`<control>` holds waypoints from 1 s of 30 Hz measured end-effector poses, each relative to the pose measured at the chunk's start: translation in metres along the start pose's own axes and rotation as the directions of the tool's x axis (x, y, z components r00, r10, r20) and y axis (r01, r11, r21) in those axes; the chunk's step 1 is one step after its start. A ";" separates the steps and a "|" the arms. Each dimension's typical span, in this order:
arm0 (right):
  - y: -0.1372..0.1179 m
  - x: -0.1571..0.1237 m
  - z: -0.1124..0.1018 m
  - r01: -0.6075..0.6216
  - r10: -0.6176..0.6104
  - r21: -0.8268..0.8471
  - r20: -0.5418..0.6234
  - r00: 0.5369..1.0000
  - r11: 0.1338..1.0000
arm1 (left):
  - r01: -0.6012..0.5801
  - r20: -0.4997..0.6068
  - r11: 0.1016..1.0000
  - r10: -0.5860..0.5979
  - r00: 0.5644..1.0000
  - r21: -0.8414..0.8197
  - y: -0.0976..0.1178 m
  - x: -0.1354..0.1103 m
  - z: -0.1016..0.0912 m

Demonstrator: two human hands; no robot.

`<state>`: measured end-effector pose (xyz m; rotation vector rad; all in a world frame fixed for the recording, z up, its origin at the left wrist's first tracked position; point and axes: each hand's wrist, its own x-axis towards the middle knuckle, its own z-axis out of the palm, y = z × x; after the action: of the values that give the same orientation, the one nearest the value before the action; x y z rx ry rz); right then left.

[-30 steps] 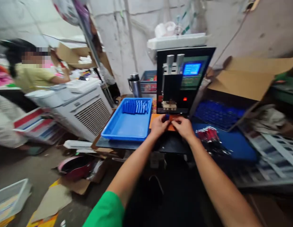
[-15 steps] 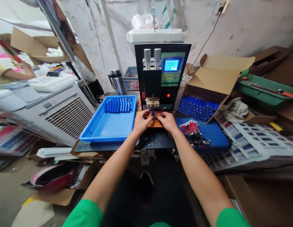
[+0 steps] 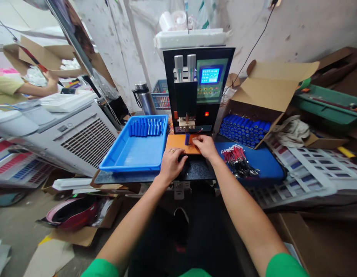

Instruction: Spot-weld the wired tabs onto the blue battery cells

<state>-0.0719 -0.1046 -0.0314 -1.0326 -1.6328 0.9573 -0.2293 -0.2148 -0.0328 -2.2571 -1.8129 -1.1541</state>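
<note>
A blue cylindrical battery cell stands upright on the orange board, under the electrode pins of a black spot welder. My left hand rests at the board's front edge, apart from the cell, thumb and fingers spread with nothing between them. Close to the cell's right side, my right hand is closed in a pinch on a thin wire lead, whose light-coloured tip shows above the fingers. The exact grip point is hidden by the fingers.
A blue tray holding several cells stands at left. At right are a carton of blue cells and a pile of red and black wire leads. A steel flask stands behind the tray. Another person's arm shows far left.
My left hand has let go of the cell and drawn back toward me, leaving the cell upright. My right hand has stayed beside it. The view has shifted slightly.
</note>
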 end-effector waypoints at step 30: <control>-0.019 -0.014 -0.014 0.093 -0.138 0.179 0.258 0.956 0.979 | 0.316 0.116 0.809 -0.298 0.947 -0.496 0.004 0.030 0.018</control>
<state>-0.0595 -0.1222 -0.0149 -0.7087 -1.7797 1.1711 -0.2148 -0.1832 -0.0274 -2.2721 -2.1535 -1.8645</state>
